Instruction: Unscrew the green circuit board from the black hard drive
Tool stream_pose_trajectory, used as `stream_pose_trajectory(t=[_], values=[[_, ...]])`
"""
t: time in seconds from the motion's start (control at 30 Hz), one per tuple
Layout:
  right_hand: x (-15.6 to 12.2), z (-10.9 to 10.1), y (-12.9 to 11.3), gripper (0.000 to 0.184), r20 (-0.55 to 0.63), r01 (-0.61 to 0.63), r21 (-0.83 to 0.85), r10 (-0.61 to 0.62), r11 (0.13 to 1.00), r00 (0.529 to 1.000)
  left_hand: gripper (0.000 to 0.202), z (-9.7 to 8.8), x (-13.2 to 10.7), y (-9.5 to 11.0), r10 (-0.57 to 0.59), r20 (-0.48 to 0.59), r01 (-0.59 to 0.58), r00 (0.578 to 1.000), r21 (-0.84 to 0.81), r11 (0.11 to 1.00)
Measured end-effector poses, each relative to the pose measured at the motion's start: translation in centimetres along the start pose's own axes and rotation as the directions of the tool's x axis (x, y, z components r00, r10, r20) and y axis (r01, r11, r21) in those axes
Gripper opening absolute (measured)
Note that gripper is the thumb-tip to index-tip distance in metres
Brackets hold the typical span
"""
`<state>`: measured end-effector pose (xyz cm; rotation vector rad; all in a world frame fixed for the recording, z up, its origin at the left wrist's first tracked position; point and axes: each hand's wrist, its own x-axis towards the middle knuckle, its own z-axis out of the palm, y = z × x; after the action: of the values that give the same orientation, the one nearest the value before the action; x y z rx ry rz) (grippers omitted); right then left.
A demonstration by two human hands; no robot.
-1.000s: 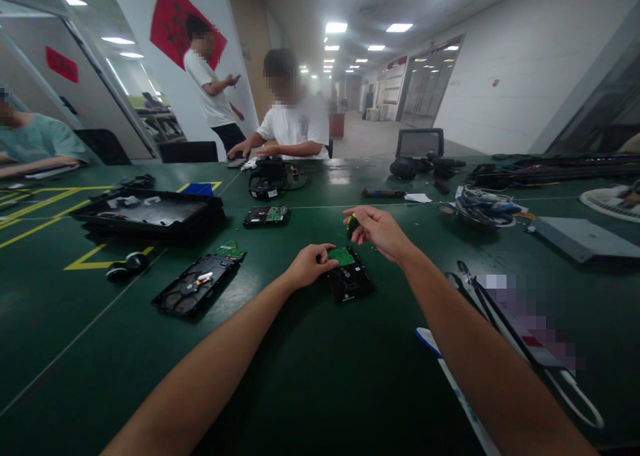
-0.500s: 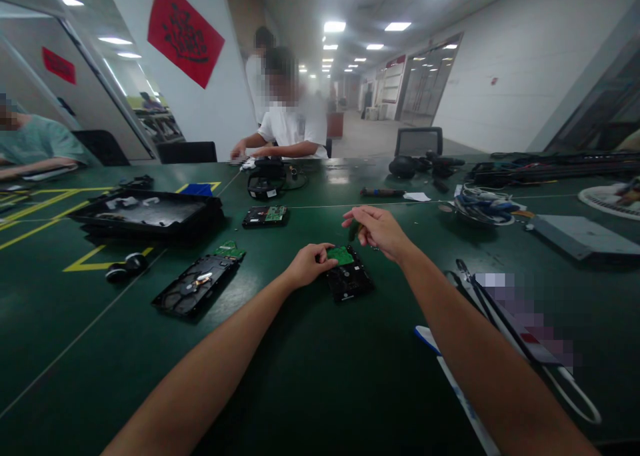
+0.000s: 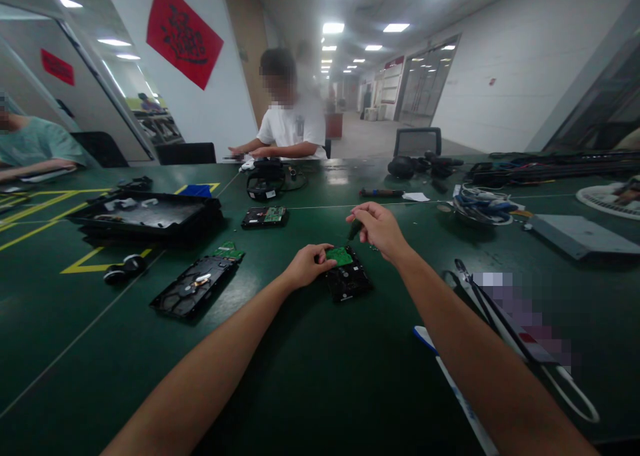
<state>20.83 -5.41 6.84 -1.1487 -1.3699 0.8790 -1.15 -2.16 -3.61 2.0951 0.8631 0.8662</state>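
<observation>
A black hard drive (image 3: 350, 284) with a green circuit board (image 3: 342, 257) facing up lies flat on the table in front of me. My left hand (image 3: 311, 265) grips its left edge, thumb resting by the board. Above the drive's far right corner, my right hand (image 3: 376, 229) pinches a small screwdriver (image 3: 355, 229) by its dark green handle, pointing down; I cannot tell whether its tip touches the drive. Tiny bits, perhaps screws (image 3: 373, 247), lie beside the drive, partly under my right hand.
Left of me lies an opened drive casing (image 3: 196, 287); beyond it are black trays (image 3: 150, 215) and another hard drive (image 3: 265, 217). A dark-handled tool (image 3: 381, 193), bundled cables (image 3: 483, 206), a grey metal box (image 3: 587, 233) and a lanyard (image 3: 500, 323) lie rightward. A co-worker (image 3: 293, 126) sits opposite.
My right hand has shifted slightly, and the screwdriver now stands a little more clearly over the drive's corner. My left hand stays on the drive. A person standing behind the co-worker is mostly out of sight.
</observation>
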Motion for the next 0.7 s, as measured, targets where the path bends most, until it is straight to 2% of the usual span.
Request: stream_pose_trajectory(t=[0.13,0.2,0.3,0.43,0.6,0.7], values=[[-0.2,0.2,0.0,0.030,0.127,0.005,0.082,-0.016,0.997,0.992,0.039,0.0,0.0,0.1,-0.006,-0.001,0.006,1.000,-0.002,1.000],[-0.2,0.2,0.1,0.034,0.141,0.019,0.076,-0.029,0.997,0.990,0.040,0.0,0.0,0.2,-0.019,0.002,0.019,1.000,-0.002,1.000],[0.1,-0.2,0.4,0.037,0.064,0.086,-0.086,-0.080,0.993,0.995,0.040,-0.1,0.0,0.4,-0.028,0.004,0.028,1.000,0.002,1.000],[0.3,-0.3,0.9,0.038,-0.057,0.203,-0.331,-0.235,0.921,0.970,0.039,-0.1,0.0,0.6,-0.023,0.005,0.022,1.000,0.006,1.000],[-0.1,0.5,1.2,0.031,-0.112,0.272,-0.265,-0.310,0.925,0.944,0.040,-0.2,0.1,0.5,-0.013,0.009,0.013,1.000,0.010,1.000],[-0.5,0.7,0.9,0.029,-0.086,0.310,-0.286,-0.346,0.907,0.934,0.039,-0.1,0.0,0.4,-0.012,0.006,0.012,1.000,0.006,1.000]])
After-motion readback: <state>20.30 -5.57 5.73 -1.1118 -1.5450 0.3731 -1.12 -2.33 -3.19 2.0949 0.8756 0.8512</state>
